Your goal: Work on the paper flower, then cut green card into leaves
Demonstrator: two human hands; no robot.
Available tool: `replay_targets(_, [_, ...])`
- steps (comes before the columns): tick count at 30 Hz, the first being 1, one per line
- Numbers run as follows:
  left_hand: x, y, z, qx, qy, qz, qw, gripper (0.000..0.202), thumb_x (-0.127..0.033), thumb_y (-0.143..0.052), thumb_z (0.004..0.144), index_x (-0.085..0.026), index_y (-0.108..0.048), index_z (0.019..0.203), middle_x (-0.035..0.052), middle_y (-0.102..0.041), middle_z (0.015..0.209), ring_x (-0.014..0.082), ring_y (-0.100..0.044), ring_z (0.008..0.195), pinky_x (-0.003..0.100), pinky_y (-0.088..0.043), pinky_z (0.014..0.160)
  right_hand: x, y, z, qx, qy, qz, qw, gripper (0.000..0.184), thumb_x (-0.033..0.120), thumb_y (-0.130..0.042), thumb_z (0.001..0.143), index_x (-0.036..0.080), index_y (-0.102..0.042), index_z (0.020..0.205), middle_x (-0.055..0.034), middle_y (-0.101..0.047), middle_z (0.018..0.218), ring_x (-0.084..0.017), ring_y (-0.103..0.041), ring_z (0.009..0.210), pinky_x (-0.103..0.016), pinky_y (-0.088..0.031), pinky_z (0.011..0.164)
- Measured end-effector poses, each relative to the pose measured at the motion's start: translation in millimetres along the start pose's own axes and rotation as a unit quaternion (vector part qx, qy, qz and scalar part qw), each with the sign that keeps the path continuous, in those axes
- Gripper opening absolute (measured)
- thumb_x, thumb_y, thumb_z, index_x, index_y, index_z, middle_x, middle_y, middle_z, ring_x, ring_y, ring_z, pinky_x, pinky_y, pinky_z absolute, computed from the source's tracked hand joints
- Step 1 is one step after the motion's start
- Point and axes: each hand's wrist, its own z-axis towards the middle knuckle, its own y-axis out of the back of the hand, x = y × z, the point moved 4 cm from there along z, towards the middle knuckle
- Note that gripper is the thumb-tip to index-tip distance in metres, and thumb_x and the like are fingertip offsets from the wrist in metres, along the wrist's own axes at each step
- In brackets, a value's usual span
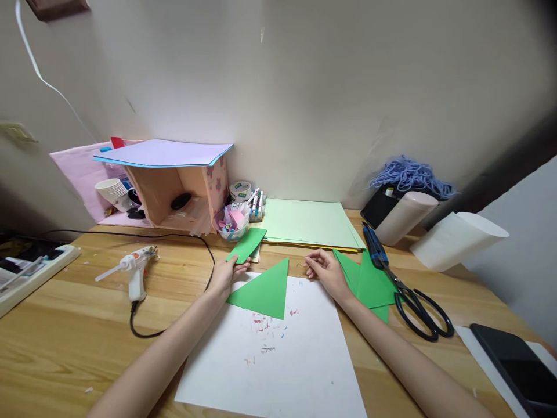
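Note:
My left hand (226, 277) is closed on a folded-looking green paper piece (248, 244), gripped by its lower edge above the table. Below it, a green paper triangle (265, 295) lies on a white sheet (278, 366) marked with red, blue and dark smudges. Over the sheet's top right corner is my right hand (327, 273), its fingers loosely curled and slightly apart, with nothing visible in them. Beside that wrist, more green paper pieces (376, 284) overlap on the table. Large black-handled scissors (409, 296) rest partly over them, next to a blue-and-black cutter (374, 247).
A glue gun (137, 267) with its cord lies left. Behind are a cardboard box (217, 194), a tub of scraps (232, 226), markers (258, 203) and pale green sheets (308, 223). Paper rolls (452, 241), blue yarn (411, 177) and a phone (513, 366) occupy the right.

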Motion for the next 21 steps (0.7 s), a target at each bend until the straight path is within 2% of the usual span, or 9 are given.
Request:
replay_targets(3, [3,-4.0,-1,-0.003,-0.007,-0.036,0.999,0.018,-0.006,-0.042,0.085,-0.004,-0.056,0.074,0.0146,-0.067,0.071,0.0138,-0.067,0.065,0.019,-0.055,0.065,0,-1,-1,0.007,0.001,-0.004,1.0,0.027,0.041,-0.061,0.074,0.017,-0.052,0.082,0.0001,-0.059,0.067,-0.008,-0.054,0.053,-0.019,-0.046,0.047])
replay_targets(5, [3,-4.9,-3,-0.015,-0.022,-0.054,0.998,0.018,-0.005,-0.04,0.085,-0.005,-0.056,0.077,0.0135,-0.067,0.072,0.0141,-0.067,0.067,0.021,-0.055,0.069,0,-2,-2,0.006,0.002,-0.01,1.0,0.027,0.041,-0.06,0.075,0.017,-0.052,0.083,-0.0003,-0.059,0.067,-0.009,-0.054,0.053,-0.02,-0.046,0.048])
replay_targets(8, [3,-5.1,-11,-0.045,-0.045,-0.066,0.996,0.016,-0.005,-0.04,0.086,-0.007,-0.055,0.08,0.0103,-0.066,0.07,0.0139,-0.067,0.062,0.023,-0.056,0.067,2,-2,-2,0.005,0.007,-0.018,1.0,0.027,0.042,-0.059,0.075,0.017,-0.052,0.083,-0.0007,-0.058,0.066,-0.009,-0.053,0.053,-0.02,-0.045,0.047])
replay_targets(12, [7,-10.3,-23,-0.065,-0.043,-0.07,0.994,0.013,-0.007,-0.043,0.085,-0.006,-0.054,0.078,0.0111,-0.065,0.061,0.0174,-0.066,0.055,0.028,-0.056,0.059,4,-4,-3,0.008,0.013,-0.033,0.999,0.029,0.044,-0.059,0.074,0.017,-0.052,0.082,-0.0011,-0.058,0.066,-0.009,-0.052,0.052,-0.021,-0.045,0.047])
replay_targets(14, [7,-15.3,-26,-0.069,-0.04,-0.082,0.993,0.013,-0.006,-0.042,0.085,-0.007,-0.053,0.077,0.0113,-0.065,0.062,0.018,-0.067,0.057,0.029,-0.057,0.062,4,-4,-3,0.009,0.01,-0.038,0.999,0.031,0.045,-0.059,0.074,0.016,-0.052,0.082,-0.0016,-0.059,0.066,-0.01,-0.052,0.051,-0.022,-0.044,0.047])
replay_targets(17, [6,-25.8,-22,-0.076,-0.044,-0.108,0.99,0.013,-0.005,-0.04,0.085,-0.009,-0.051,0.079,0.0084,-0.064,0.064,0.0167,-0.067,0.062,0.028,-0.056,0.07,3,-4,-3,0.011,0.005,-0.039,0.999,0.031,0.045,-0.059,0.074,0.016,-0.052,0.082,-0.0019,-0.059,0.067,-0.01,-0.052,0.051,-0.022,-0.044,0.047])
replay_targets(21, [8,-42.9,-9,-0.093,-0.05,-0.134,0.985,0.015,-0.006,-0.034,0.087,-0.011,-0.046,0.081,0.0031,-0.058,0.061,0.0144,-0.067,0.062,0.026,-0.056,0.071,2,-3,-3,0.016,0.004,-0.045,0.999,0.029,0.044,-0.059,0.075,0.017,-0.052,0.082,-0.0015,-0.059,0.066,-0.009,-0.052,0.052,-0.021,-0.043,0.047])
